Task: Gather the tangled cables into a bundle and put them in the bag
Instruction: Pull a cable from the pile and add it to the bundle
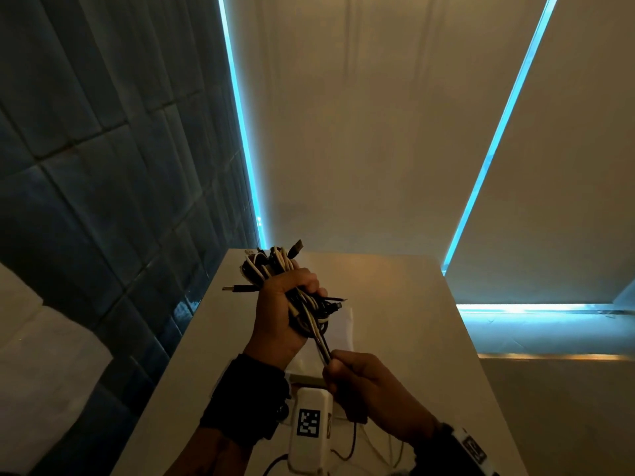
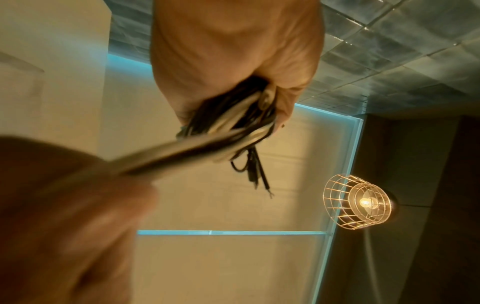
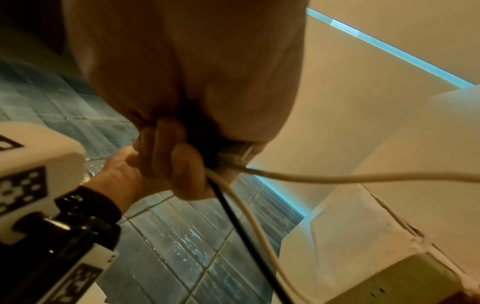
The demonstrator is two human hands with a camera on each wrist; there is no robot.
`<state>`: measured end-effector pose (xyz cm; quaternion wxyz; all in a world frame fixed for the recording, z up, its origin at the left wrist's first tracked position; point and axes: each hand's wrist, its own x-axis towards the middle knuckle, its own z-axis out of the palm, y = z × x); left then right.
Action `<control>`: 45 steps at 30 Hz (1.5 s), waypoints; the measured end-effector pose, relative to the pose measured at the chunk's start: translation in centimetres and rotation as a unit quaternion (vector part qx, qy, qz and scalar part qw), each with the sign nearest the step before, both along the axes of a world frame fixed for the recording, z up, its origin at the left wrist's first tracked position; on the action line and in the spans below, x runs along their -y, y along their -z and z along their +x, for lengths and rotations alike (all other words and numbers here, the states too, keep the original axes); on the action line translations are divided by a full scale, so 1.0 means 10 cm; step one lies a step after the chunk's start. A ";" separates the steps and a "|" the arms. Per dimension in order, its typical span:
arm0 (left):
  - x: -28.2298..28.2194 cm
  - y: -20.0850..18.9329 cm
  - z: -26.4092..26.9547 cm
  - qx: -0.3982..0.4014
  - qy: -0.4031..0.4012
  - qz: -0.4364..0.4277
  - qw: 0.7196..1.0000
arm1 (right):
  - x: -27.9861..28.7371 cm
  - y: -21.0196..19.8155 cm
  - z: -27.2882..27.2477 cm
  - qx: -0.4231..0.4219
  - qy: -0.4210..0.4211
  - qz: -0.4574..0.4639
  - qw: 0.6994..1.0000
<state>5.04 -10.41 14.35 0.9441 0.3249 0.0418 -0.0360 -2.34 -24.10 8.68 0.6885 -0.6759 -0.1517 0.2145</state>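
Note:
My left hand (image 1: 292, 290) is raised above the white table (image 1: 395, 286) and grips a thick bundle of black and white cables (image 1: 264, 266), with plug ends sticking out at the top and sides. In the left wrist view the cable bundle (image 2: 233, 121) runs out of the fist. Closer to me, my right hand (image 1: 340, 367) grips the trailing strands (image 1: 321, 341) that lead down from the bundle. Below that fist a white cable (image 3: 337, 178) and a black cable (image 3: 233, 216) hang loose. A white bag (image 1: 345, 321) lies flat on the table under both hands.
A blue tiled wall (image 1: 103, 166) runs along the table's left side. Pale panels with blue light strips (image 1: 240, 132) stand behind it. The table's right edge (image 1: 481, 372) drops off to the floor. A caged lamp (image 2: 361, 202) hangs overhead.

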 end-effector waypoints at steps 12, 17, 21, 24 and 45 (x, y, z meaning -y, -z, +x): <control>-0.13 -0.03 -0.07 0.047 0.148 -0.051 0.987 | 0.26 -0.04 0.21 -0.055 -0.093 -0.094 0.990; -0.23 -0.02 -0.12 0.087 0.302 0.042 0.948 | 0.48 -0.22 0.42 -0.010 -0.095 -0.150 0.984; -0.24 0.04 -0.17 0.067 0.291 0.196 0.934 | 0.56 -0.52 0.56 0.078 -0.052 -0.216 0.972; -0.18 0.07 -0.20 0.008 0.292 0.249 0.923 | 0.50 -0.71 0.64 0.142 -0.055 -0.250 0.956; -0.19 0.10 -0.29 0.069 0.317 0.230 0.917 | 0.64 -1.09 1.08 0.207 -0.030 -0.308 0.928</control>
